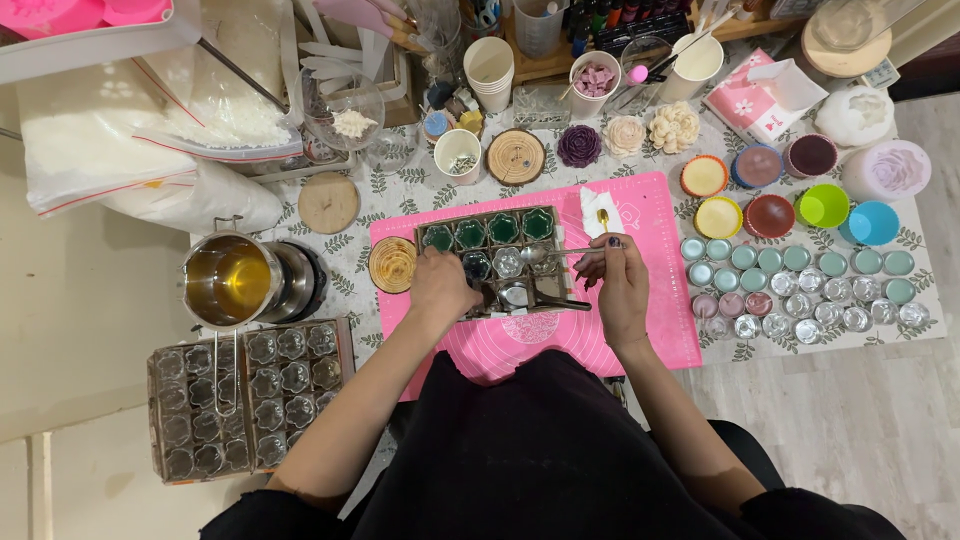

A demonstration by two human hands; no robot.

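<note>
While right hand [618,285] holds spoon [548,253], mold tray [497,262] half green-filled.

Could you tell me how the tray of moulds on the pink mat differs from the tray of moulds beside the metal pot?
The wooden tray on the pink silicone mat has a top row of flower-shaped cups filled with dark green; the wooden tray beside the metal pot holds only clear, unfilled cups. The mat tray sits under both hands, left hand and right hand, while the pot-side tray lies untouched, crossed by the pot's handle. Both hold rows of small flower-shaped cups.

A low table [400,190] under a leaf-print cloth carries a pink mat [655,300] and small tins [800,290].
</note>
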